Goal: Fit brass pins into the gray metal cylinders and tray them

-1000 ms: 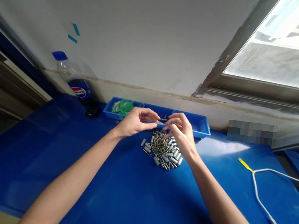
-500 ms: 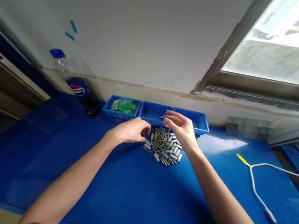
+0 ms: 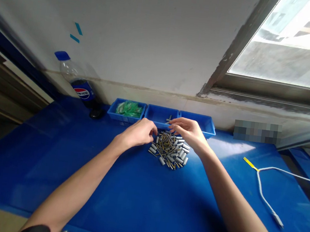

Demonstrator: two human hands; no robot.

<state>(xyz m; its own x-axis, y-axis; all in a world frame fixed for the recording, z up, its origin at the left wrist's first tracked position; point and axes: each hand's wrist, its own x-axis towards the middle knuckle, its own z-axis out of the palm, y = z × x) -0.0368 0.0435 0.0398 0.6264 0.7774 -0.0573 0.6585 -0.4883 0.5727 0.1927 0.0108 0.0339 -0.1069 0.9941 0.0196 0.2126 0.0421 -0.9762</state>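
Note:
A heap of small grey cylinders and thin brass-and-dark metal pins (image 3: 170, 148) lies on the blue table. At the heap's upper left edge, my left hand (image 3: 141, 131) has its fingers curled down and drawn together; whatever is in the fingertips is hidden. My right hand (image 3: 188, 130) hovers over the front rim of the middle blue bin (image 3: 155, 115). Its fingers are loosely bent, thumb apart from them, and nothing shows between them. A few small metal pieces (image 3: 169, 118) are in that bin, just beyond the right fingertips.
Left of the middle bin, another blue bin (image 3: 112, 111) holds green plastic packets (image 3: 130, 108). The right bin (image 3: 206, 124) is partly behind my right hand. A cola bottle (image 3: 83, 90) stands by the wall. A white cable (image 3: 260, 191) with a yellow tag lies rightward.
My left fingers have closed together at the heap and risen slightly. My right fingertips have come a little away from the metal pieces, which now lie in the middle bin.

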